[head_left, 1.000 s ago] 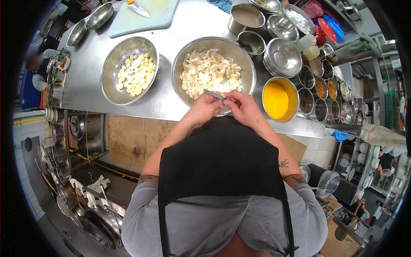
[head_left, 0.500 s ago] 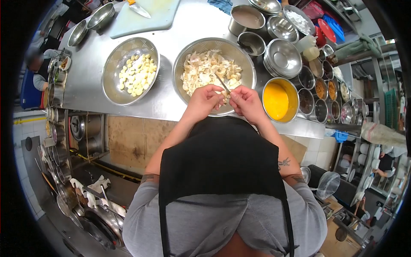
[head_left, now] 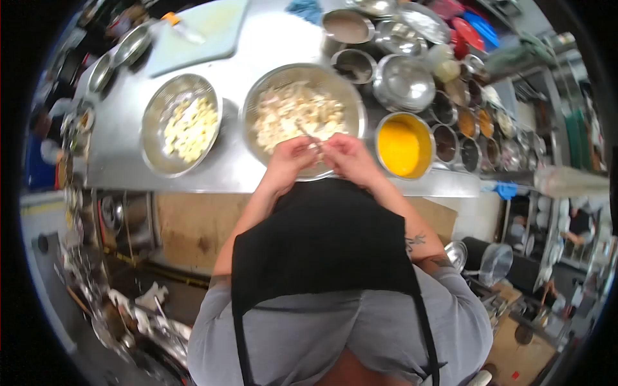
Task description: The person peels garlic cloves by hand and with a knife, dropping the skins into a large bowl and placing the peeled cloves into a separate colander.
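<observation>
Both my hands meet over the near rim of a large metal bowl [head_left: 359,106] full of garlic cloves and loose papery skins [head_left: 293,112]. Between the fingers of my right hand [head_left: 351,157] is a small knife [head_left: 305,131], its thin dark blade pointing up and left. My left hand [head_left: 288,161] is closed in a pinch beside the blade, on what looks like a garlic clove; blur and fingers hide most of it. To the left, a perforated metal colander [head_left: 152,132] holds pale peeled garlic cloves [head_left: 191,128].
A pot of yellow liquid [head_left: 405,147] stands close to my right hand. Stacked metal bowls [head_left: 404,83] and several containers crowd the table's right side. At the back left, an orange-handled knife [head_left: 187,29] lies on a cutting board [head_left: 215,38]. A person [head_left: 44,138] is at far left.
The view has shifted and blurred, so the bowls and hands sit slightly further left in it. My hands remain together over the bowl, still holding the small knife.
</observation>
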### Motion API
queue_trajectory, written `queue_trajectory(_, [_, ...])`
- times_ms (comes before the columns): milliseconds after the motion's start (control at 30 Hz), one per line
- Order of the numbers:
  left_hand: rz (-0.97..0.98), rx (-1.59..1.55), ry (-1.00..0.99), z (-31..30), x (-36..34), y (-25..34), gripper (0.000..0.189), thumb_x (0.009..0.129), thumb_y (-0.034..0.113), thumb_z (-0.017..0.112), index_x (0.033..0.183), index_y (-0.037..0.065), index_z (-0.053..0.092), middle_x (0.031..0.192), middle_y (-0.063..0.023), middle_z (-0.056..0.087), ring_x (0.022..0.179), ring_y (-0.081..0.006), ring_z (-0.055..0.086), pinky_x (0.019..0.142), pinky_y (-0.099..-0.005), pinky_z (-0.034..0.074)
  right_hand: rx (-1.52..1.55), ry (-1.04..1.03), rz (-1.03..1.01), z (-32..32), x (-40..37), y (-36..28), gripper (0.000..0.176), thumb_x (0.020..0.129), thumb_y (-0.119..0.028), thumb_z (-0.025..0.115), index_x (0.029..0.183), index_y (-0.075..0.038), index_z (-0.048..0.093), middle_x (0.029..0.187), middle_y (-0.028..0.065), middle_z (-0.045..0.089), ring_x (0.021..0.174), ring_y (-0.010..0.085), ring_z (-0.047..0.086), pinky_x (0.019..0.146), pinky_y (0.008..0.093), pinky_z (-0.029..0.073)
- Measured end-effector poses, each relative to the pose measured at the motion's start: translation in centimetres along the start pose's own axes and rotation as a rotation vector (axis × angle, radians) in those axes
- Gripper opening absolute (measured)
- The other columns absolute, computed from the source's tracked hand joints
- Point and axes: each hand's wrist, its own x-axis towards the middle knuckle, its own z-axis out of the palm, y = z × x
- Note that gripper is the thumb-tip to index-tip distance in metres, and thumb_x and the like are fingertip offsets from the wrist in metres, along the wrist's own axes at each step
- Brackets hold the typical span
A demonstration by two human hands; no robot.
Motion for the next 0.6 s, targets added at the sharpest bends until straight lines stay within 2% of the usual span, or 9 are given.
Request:
queue_trajectory(33, [0.012, 0.091, -0.006, -0.1, 0.1, 0.0, 0.02, 0.091, 0.007, 0.062, 0.11, 0.001, 0.063, 0.088, -0.0003, 0.063, 0.078, -0.0081, 0.057, 0.069, -0.0232, 0.046, -0.05, 0.049, 0.038, 0.6, -0.2, -0.9, 0.015, 0.095, -0.02, 0.06, 0.089, -0.006, 0.062, 0.064, -0.0026, 0.053, 0.055, 0.0046, 0.048, 0.047, 0.0208, 0.036])
queue_trajectory(67, [0.054, 0.016, 0.014, -0.2, -0.1, -0.5, 0.016, 0.089, 0.005, 0.061, 0.105, 0.002, 0.063, 0.087, 0.0015, 0.06, 0.074, -0.007, 0.053, 0.067, -0.023, 0.045, -0.198, 0.068, -0.143, 0.2, 0.3, 0.3, 0.013, 0.095, -0.02, 0.056, 0.09, -0.009, 0.059, 0.065, -0.0037, 0.051, 0.056, 0.0045, 0.044, 0.047, 0.0227, 0.035])
queue_trajectory(100, [0.058, 0.079, 0.003, -0.8, 0.2, -1.1, 0.024, 0.09, 0.006, 0.062, 0.113, 0.0, 0.061, 0.09, 0.0001, 0.062, 0.075, -0.006, 0.054, 0.065, -0.0213, 0.044, -0.314, 0.132, -0.289, -0.1, 0.5, 0.5, 0.012, 0.094, -0.018, 0.056, 0.091, -0.008, 0.06, 0.068, -0.0042, 0.051, 0.061, 0.0059, 0.046, 0.053, 0.0249, 0.04])
queue_trajectory(133, [0.039, 0.058, -0.03, -0.5, -0.3, -0.2, 0.026, 0.09, 0.006, 0.061, 0.115, -0.001, 0.059, 0.091, -0.0009, 0.062, 0.075, -0.0064, 0.055, 0.065, -0.0213, 0.044, -0.175, 0.186, -0.223, -0.4, 1.4, 1.8, 0.012, 0.092, -0.018, 0.059, 0.091, -0.006, 0.062, 0.071, -0.003, 0.054, 0.068, 0.0068, 0.05, 0.058, 0.0265, 0.044])
queue_trajectory(167, [-0.033, 0.023, 0.055, 0.0, -0.6, -0.2, 0.031, 0.09, 0.004, 0.06, 0.121, -0.001, 0.055, 0.097, -0.0028, 0.063, 0.081, -0.0083, 0.057, 0.069, -0.0216, 0.046, -0.05, 0.23, -0.298, -0.8, 2.2, 3.8, 0.011, 0.09, -0.016, 0.062, 0.089, -0.006, 0.062, 0.075, -0.0001, 0.057, 0.072, 0.0069, 0.051, 0.062, 0.0269, 0.045])
queue_trajectory(200, [-0.028, -0.008, 0.028, -0.5, -0.4, -0.7, 0.039, 0.089, 0.001, 0.059, 0.127, 0.0, 0.051, 0.107, -0.0048, 0.062, 0.09, -0.0113, 0.06, 0.076, -0.0232, 0.049, -0.359, 0.232, -0.444, -1.2, 2.5, 3.8, 0.011, 0.09, -0.015, 0.063, 0.092, -0.005, 0.062, 0.078, 0.0019, 0.06, 0.076, 0.0069, 0.052, 0.065, 0.0271, 0.046])
queue_trajectory(400, [-0.008, -0.141, 0.001, -1.1, 0.3, -0.8, 0.035, 0.089, -0.003, 0.059, 0.123, 0.001, 0.052, 0.106, -0.0073, 0.063, 0.089, -0.0117, 0.061, 0.068, -0.0222, 0.049, -0.081, 0.163, -0.191, -0.6, 1.4, 2.1, 0.018, 0.094, -0.021, 0.06, 0.094, -0.004, 0.061, 0.064, 0.001, 0.057, 0.057, 0.0061, 0.05, 0.05, 0.025, 0.04])
queue_trajectory(500, [-0.023, -0.197, -0.025, -0.5, 0.2, -0.5, 0.03, 0.089, -0.004, 0.059, 0.118, 0.002, 0.054, 0.104, -0.0069, 0.063, 0.087, -0.0115, 0.061, 0.068, -0.0216, 0.049, -0.094, 0.183, -0.183, -0.6, 0.9, 1.4, 0.018, 0.094, -0.021, 0.06, 0.094, -0.003, 0.06, 0.064, 0.0013, 0.058, 0.056, 0.0057, 0.049, 0.049, 0.0238, 0.038])
queue_trajectory(600, [-0.019, -0.241, -0.052, -0.5, 0.2, -0.6, 0.026, 0.09, -0.002, 0.059, 0.114, 0.003, 0.054, 0.103, -0.0065, 0.063, 0.089, -0.0122, 0.061, 0.073, -0.0226, 0.051, -0.147, 0.193, -0.189, -0.5, 0.9, 1.6, 0.024, 0.094, -0.024, 0.06, 0.106, -0.003, 0.062, 0.064, 0.0017, 0.058, 0.057, 0.0067, 0.051, 0.05, 0.025, 0.04])
